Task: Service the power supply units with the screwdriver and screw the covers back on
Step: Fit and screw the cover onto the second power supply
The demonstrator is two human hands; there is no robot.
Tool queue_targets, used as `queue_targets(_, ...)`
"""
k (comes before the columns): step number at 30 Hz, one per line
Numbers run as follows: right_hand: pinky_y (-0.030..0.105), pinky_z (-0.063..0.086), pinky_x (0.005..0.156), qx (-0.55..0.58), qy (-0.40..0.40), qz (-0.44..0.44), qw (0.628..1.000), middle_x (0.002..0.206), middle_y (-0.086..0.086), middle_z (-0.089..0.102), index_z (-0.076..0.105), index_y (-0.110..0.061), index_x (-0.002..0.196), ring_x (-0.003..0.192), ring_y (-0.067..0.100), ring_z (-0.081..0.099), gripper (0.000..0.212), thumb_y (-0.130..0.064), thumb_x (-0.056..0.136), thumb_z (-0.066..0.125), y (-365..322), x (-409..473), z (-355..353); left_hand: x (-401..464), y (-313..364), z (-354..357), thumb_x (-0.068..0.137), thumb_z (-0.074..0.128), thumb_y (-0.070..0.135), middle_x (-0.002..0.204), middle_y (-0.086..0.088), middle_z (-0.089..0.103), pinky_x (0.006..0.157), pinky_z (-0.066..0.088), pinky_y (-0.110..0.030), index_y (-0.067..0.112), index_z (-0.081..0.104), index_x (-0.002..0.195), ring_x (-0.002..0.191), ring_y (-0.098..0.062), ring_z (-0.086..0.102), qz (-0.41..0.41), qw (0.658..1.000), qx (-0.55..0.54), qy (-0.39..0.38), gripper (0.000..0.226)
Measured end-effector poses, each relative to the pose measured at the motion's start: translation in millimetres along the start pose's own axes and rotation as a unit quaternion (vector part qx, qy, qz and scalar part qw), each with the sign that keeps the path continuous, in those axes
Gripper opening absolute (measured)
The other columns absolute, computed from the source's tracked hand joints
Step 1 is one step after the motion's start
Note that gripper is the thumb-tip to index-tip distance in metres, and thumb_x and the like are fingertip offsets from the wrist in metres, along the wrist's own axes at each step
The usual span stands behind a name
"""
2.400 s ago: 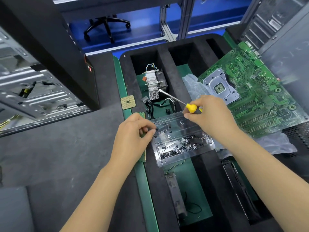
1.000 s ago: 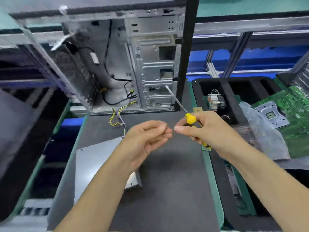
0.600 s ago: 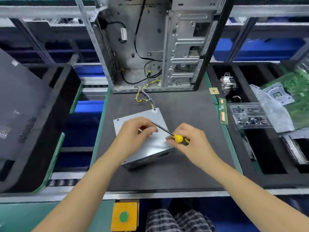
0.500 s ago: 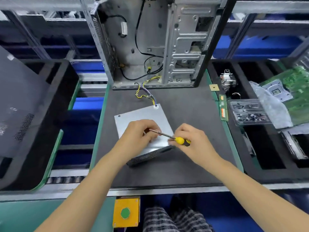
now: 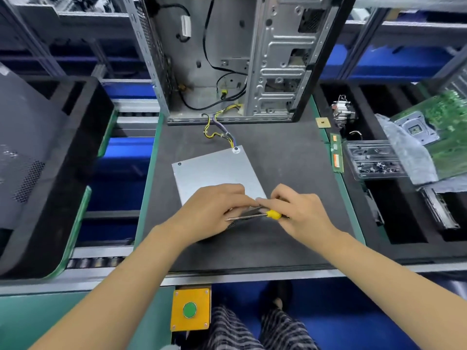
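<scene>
Beside the silver power supply (image 5: 214, 173) on the dark grey mat (image 5: 290, 168): a yellow-handled screwdriver (image 5: 274, 214), green circuit board (image 5: 447, 137), yellow box (image 5: 191, 309) with green button (image 5: 189, 310).

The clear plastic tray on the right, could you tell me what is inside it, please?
The clear plastic tray holds small dark screws and metal bits in its compartments; their exact kinds are too small to tell.

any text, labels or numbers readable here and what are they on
None can be read.
RAM stick: white and orange stickers, print too small.
Motherboard: markings blurred.
White tag inside the computer case: blurred.
Power supply unit cover: no visible print.
Green button: no lettering.
</scene>
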State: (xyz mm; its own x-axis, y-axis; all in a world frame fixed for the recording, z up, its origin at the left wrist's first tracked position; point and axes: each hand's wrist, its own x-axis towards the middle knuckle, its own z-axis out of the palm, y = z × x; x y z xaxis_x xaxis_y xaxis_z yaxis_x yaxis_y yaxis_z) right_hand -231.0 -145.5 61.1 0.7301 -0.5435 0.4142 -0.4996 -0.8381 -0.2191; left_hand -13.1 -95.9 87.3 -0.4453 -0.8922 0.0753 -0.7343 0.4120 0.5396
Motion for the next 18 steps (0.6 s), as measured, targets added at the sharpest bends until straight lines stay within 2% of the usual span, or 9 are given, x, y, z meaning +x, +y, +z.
queue_targets(3, 0.022, 0.035, 0.036, 0.025, 0.012, 0.012, 1.000, 0.074, 0.004, 0.056, 0.075, -0.016, 0.105, 0.048, 0.017, 0.046, 0.027, -0.011, 0.085, 0.058, 1, -7, 5, 1, -1, 1, 0.091, 0.058, 0.004, 0.086, -0.008, 0.060, 0.059, 0.045, -0.038, 0.022, 0.070, 0.121, 0.078, -0.028, 0.057, 0.032, 0.998, 0.045, -0.004, 0.037)
queue_targets(5, 0.020, 0.037, 0.045, 0.092, 0.014, 0.057, 0.994, 0.077, 0.002, 0.053, 0.074, -0.016, 0.107, 0.056, 0.012, 0.046, 0.027, -0.011, 0.083, 0.064, 1, -9, 7, 1, -4, 1, 0.089, 0.058, 0.006, 0.085, -0.008, 0.060, 0.056, 0.042, -0.034, 0.019, 0.071, 0.118, 0.076, -0.028, 0.057, 0.046, 0.997, 0.060, 0.003, 0.034)
queue_targets(7, 0.016, 0.038, 0.056, 0.183, 0.011, 0.113, 0.977, 0.081, -0.001, 0.051, 0.074, -0.016, 0.108, 0.063, 0.010, 0.047, 0.028, -0.009, 0.082, 0.066, 1, -9, 9, 1, -6, 3, 0.091, 0.055, 0.009, 0.086, -0.004, 0.062, 0.058, 0.043, -0.033, 0.017, 0.072, 0.115, 0.078, -0.024, 0.057, 0.030, 0.999, 0.042, 0.017, 0.030)
queue_targets(9, 0.017, 0.040, 0.060, 0.222, -0.003, 0.141, 0.965, 0.084, -0.003, 0.052, 0.074, -0.015, 0.107, 0.067, 0.013, 0.050, 0.031, -0.002, 0.080, 0.070, 2, -8, 10, 4, -8, 5, 0.097, 0.054, 0.012, 0.089, 0.004, 0.063, 0.065, 0.045, -0.034, 0.015, 0.069, 0.112, 0.080, -0.016, 0.058, -0.019, 0.999, -0.002, 0.034, 0.021)
queue_targets(11, 0.018, 0.040, 0.059, 0.209, -0.012, 0.128, 0.969, 0.083, -0.003, 0.055, 0.075, -0.013, 0.104, 0.066, 0.015, 0.051, 0.030, 0.001, 0.077, 0.073, 4, -6, 9, 8, -11, 7, 0.099, 0.055, 0.016, 0.083, 0.010, 0.062, 0.067, 0.045, -0.031, 0.015, 0.064, 0.109, 0.070, -0.003, 0.053, -0.065, 0.995, -0.056, 0.051, 0.014)
queue_targets(14, 0.024, 0.041, 0.046, 0.132, -0.011, 0.066, 0.989, 0.079, 0.000, 0.060, 0.076, -0.012, 0.096, 0.057, 0.015, 0.050, 0.018, -0.008, 0.078, 0.074, 6, 1, 4, 13, -12, 6, 0.096, 0.058, 0.012, 0.077, 0.011, 0.059, 0.062, 0.041, -0.024, 0.016, 0.058, 0.105, 0.064, -0.006, 0.049, -0.096, 0.988, -0.106, 0.052, 0.009)
queue_targets(16, 0.022, 0.035, 0.038, 0.045, -0.013, 0.000, 0.999, 0.075, 0.000, 0.059, 0.075, -0.014, 0.090, 0.049, 0.016, 0.046, 0.012, -0.013, 0.078, 0.074, 8, 5, 2, 13, -12, 6, 0.095, 0.059, 0.013, 0.078, 0.010, 0.060, 0.062, 0.042, -0.024, 0.017, 0.057, 0.104, 0.064, -0.007, 0.049, -0.096, 0.988, -0.107, 0.048, 0.010)
queue_targets(18, 0.022, 0.027, 0.036, -0.027, -0.007, -0.062, 0.998, 0.072, 0.001, 0.057, 0.074, -0.012, 0.088, 0.046, 0.015, 0.037, 0.013, -0.012, 0.076, 0.078, 10, 7, 2, 12, -12, 7, 0.095, 0.060, 0.016, 0.081, 0.009, 0.061, 0.065, 0.046, -0.030, 0.020, 0.058, 0.102, 0.067, -0.009, 0.051, -0.092, 0.991, -0.087, 0.053, 0.008)
